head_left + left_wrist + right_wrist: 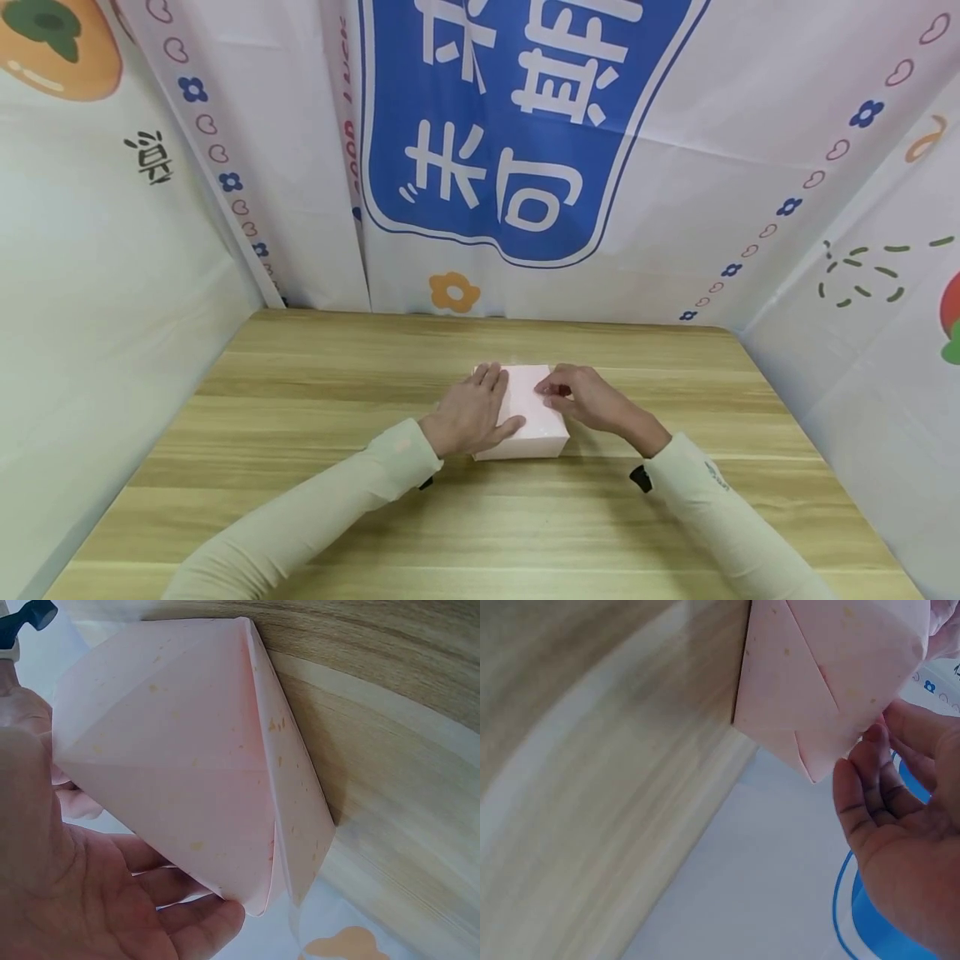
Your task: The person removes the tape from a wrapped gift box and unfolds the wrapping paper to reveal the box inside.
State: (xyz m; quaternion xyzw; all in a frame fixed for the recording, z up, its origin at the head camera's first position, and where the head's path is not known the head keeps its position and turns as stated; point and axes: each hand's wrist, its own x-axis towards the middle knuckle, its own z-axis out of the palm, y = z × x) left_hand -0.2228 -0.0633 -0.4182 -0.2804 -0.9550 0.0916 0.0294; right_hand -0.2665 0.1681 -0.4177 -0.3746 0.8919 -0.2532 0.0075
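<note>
A small box wrapped in pale pink paper [529, 413] sits on the wooden table in the head view. Gold flecks and folded flaps show on the paper in the left wrist view [172, 765]. My left hand [468, 414] lies flat on the left part of the box's top, fingers straight and thumb spread toward the near edge. At the right edge of the top, my right hand [591, 398] pinches the paper between thumb and index finger. The right wrist view shows those curled fingers [846, 796] beside the folded corner of the wrapped box [810, 690].
The wood-grain table [337, 367] extends around the box on all sides. White printed cloth [300, 167] hangs behind it and along both sides, with a large blue sign panel [480, 221] at the back.
</note>
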